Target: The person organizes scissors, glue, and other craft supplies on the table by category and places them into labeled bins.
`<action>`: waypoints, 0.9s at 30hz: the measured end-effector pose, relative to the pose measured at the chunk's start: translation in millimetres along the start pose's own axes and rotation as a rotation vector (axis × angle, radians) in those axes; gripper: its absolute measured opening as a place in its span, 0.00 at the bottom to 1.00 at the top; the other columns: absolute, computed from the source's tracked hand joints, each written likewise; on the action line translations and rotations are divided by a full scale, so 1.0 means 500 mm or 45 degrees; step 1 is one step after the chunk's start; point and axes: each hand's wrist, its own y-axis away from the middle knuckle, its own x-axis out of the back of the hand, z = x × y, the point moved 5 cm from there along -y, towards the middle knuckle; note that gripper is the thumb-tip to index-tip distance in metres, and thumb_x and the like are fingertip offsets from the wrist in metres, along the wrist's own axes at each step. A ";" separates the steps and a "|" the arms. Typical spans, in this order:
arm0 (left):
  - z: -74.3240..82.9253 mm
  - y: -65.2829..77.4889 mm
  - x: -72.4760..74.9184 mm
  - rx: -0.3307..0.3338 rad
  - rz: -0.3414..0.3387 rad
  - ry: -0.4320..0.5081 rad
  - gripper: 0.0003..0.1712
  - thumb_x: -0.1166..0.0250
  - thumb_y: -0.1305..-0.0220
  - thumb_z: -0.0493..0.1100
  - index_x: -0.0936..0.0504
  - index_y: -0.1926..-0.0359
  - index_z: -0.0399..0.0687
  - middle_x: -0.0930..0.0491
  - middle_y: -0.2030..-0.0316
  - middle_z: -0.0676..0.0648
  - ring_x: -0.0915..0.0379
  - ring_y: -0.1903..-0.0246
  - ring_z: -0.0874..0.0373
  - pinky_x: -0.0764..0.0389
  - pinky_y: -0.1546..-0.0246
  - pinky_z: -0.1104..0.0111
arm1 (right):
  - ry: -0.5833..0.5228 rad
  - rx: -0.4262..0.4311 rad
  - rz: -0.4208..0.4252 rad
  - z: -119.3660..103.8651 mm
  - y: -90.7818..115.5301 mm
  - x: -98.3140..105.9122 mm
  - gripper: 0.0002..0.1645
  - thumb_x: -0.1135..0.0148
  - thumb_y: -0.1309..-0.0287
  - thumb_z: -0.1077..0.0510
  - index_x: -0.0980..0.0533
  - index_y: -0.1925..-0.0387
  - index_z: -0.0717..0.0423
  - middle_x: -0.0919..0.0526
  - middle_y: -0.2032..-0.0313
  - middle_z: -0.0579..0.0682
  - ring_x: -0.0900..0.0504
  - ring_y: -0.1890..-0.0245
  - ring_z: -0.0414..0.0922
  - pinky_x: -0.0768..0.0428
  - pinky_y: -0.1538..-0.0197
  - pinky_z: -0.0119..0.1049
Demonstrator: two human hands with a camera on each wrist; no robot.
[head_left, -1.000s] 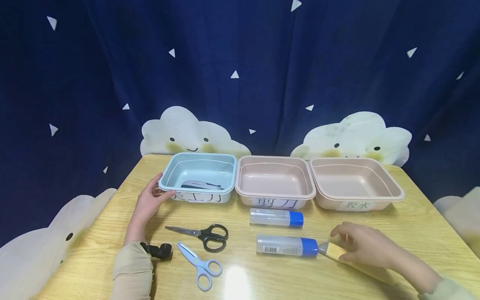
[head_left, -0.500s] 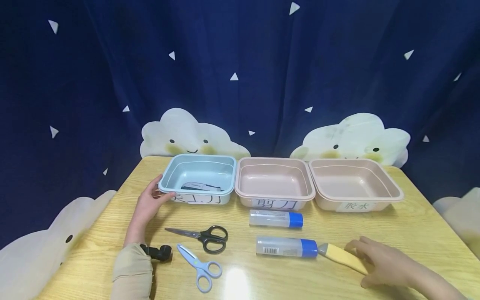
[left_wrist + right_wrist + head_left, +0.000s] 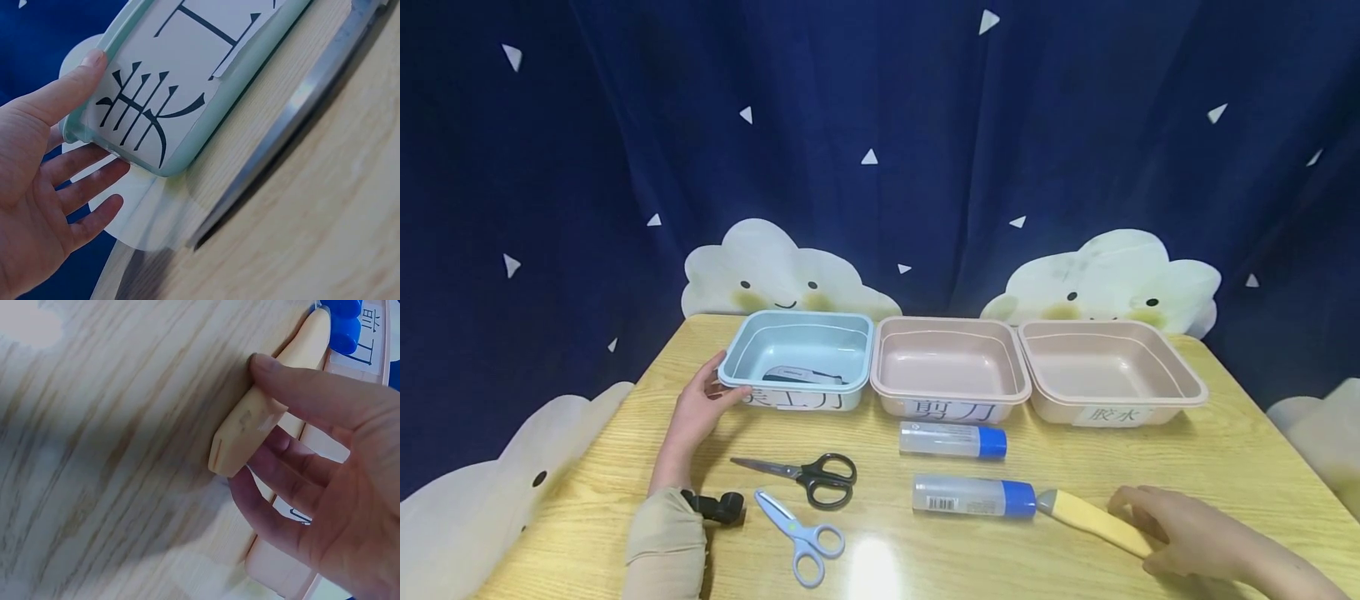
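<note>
At the left corner of the light blue bin (image 3: 797,386), my left hand (image 3: 696,408) holds the rim between thumb and fingers; the left wrist view shows the thumb (image 3: 84,72) on its labelled front. A grey utility knife (image 3: 802,375) lies inside this bin. My right hand (image 3: 1187,533) is at the rear end of a yellow utility knife (image 3: 1097,521), which lies on the table with its grey tip by a glue bottle's blue cap. In the right wrist view, thumb and fingers pinch the yellow body (image 3: 250,422) from both sides.
Two pink bins (image 3: 951,392) (image 3: 1112,400) stand right of the blue one, all with paper labels. Two blue-capped glue bottles (image 3: 951,439) (image 3: 958,495) lie in front. Black-handled scissors (image 3: 820,479) and light blue scissors (image 3: 805,533) lie at the left. A dark blue curtain (image 3: 880,125) hangs behind.
My right hand has shifted right and toward me along the yellow knife, from near its grey tip to its rear end. The left hand stays on the blue bin.
</note>
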 end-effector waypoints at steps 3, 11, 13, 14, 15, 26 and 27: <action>-0.003 0.001 -0.002 0.004 -0.003 0.001 0.52 0.33 0.49 0.55 0.52 0.30 0.52 0.36 0.39 0.35 0.35 0.46 0.42 0.30 0.49 0.54 | -0.003 0.033 0.009 0.000 -0.002 -0.002 0.27 0.29 0.67 0.59 0.30 0.62 0.41 0.33 0.78 0.34 0.37 0.78 0.27 0.39 0.79 0.25; -0.002 -0.004 -0.001 0.014 0.006 -0.011 0.51 0.33 0.49 0.56 0.52 0.30 0.53 0.37 0.39 0.35 0.36 0.45 0.42 0.30 0.48 0.53 | 0.015 0.126 0.051 -0.005 -0.010 0.015 0.20 0.31 0.58 0.57 0.28 0.61 0.44 0.32 0.77 0.32 0.36 0.77 0.26 0.37 0.78 0.25; -0.002 -0.005 -0.001 0.017 0.003 -0.013 0.52 0.33 0.49 0.56 0.52 0.30 0.54 0.37 0.38 0.35 0.36 0.45 0.42 0.30 0.48 0.53 | 0.050 0.145 0.067 -0.007 -0.011 0.023 0.18 0.31 0.57 0.55 0.27 0.62 0.46 0.32 0.75 0.31 0.36 0.75 0.26 0.38 0.77 0.26; -0.003 -0.005 -0.001 0.019 0.001 -0.016 0.52 0.33 0.49 0.56 0.52 0.30 0.54 0.37 0.38 0.35 0.36 0.44 0.42 0.30 0.47 0.53 | 0.069 0.167 0.081 -0.009 -0.011 0.027 0.17 0.31 0.57 0.56 0.26 0.62 0.48 0.32 0.75 0.31 0.36 0.75 0.26 0.37 0.77 0.26; -0.003 -0.004 -0.001 0.021 -0.001 -0.017 0.52 0.33 0.49 0.56 0.52 0.30 0.54 0.37 0.38 0.35 0.36 0.44 0.41 0.30 0.47 0.52 | 0.100 0.186 0.103 -0.012 -0.012 0.032 0.17 0.31 0.57 0.56 0.26 0.63 0.48 0.32 0.74 0.30 0.37 0.74 0.25 0.37 0.77 0.26; -0.007 -0.003 -0.001 0.027 0.004 -0.011 0.51 0.33 0.49 0.54 0.52 0.30 0.53 0.37 0.38 0.36 0.36 0.44 0.42 0.30 0.47 0.52 | 0.280 0.353 0.343 -0.055 -0.045 0.085 0.20 0.30 0.63 0.65 0.26 0.64 0.53 0.29 0.71 0.33 0.32 0.72 0.27 0.29 0.75 0.28; -0.006 -0.003 -0.001 0.027 0.003 -0.010 0.51 0.33 0.49 0.55 0.52 0.30 0.53 0.37 0.38 0.36 0.36 0.44 0.42 0.31 0.47 0.52 | 0.299 0.352 0.361 -0.062 -0.051 0.090 0.20 0.30 0.63 0.65 0.26 0.64 0.52 0.28 0.70 0.33 0.31 0.71 0.27 0.28 0.74 0.29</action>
